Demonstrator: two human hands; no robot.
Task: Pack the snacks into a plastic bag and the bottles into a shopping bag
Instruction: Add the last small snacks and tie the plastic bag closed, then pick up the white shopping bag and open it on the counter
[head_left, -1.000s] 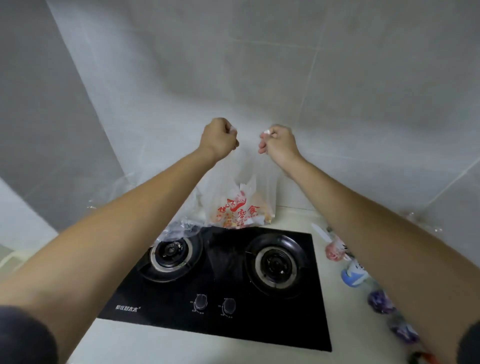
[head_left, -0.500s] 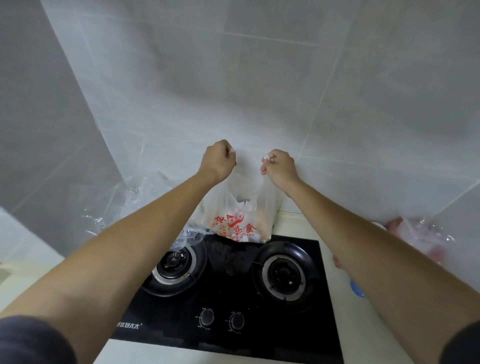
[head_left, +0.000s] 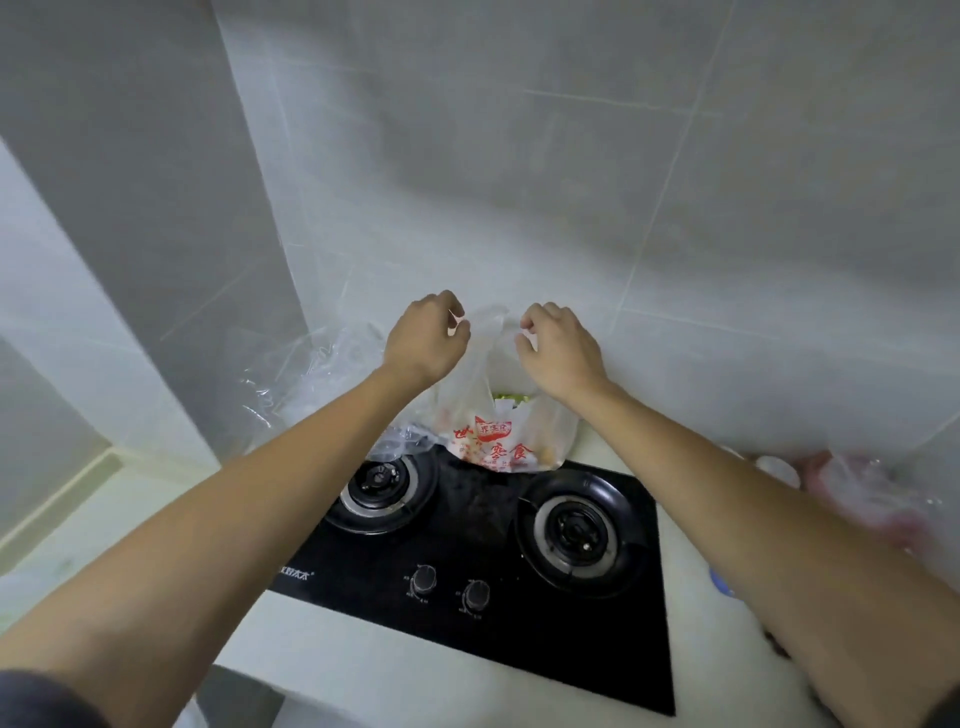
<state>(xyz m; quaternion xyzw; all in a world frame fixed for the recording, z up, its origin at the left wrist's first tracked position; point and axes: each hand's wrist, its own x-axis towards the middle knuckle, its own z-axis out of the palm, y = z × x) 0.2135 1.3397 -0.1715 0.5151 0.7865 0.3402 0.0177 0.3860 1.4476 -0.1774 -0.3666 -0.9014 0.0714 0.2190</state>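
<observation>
Here, listed as seen from the head view:

Plastic bag (head_left: 511, 441): white, translucent, red printed characters on the front; standing at the back edge of the stove top (head_left: 467, 613), against the tiled wall (head_left: 571, 182), between the two burners and behind them. Upper part drawn up into two handle strips. Mouth parted slightly; something green and white visible inside, contents otherwise too blurred to name.

Left hand (head_left: 423, 340): raised above the bag, fingers curled, pinching the left handle strip of the plastic bag.

Right hand (head_left: 558, 345): raised level with the left, just beside it but apart, fingers curled round the right handle strip of the same bag. Grip partly hidden by the back of the hand.

Clear plastic sheeting (head_left: 311, 379): crumpled, lying at the wall to the left of the bag, one fold reaching the left burner (head_left: 384, 486).

Right burner (head_left: 579, 535): bare, in front of and to the right of the bag.

Two knobs (head_left: 449, 587): at the front centre of the black glass stove top.

Second clear bag (head_left: 872, 499): on the counter at far right, pinkish contents, blurred, partly behind the right forearm.

Blue item (head_left: 722, 582): on the counter just left of the right forearm, mostly hidden, cannot be identified.
</observation>
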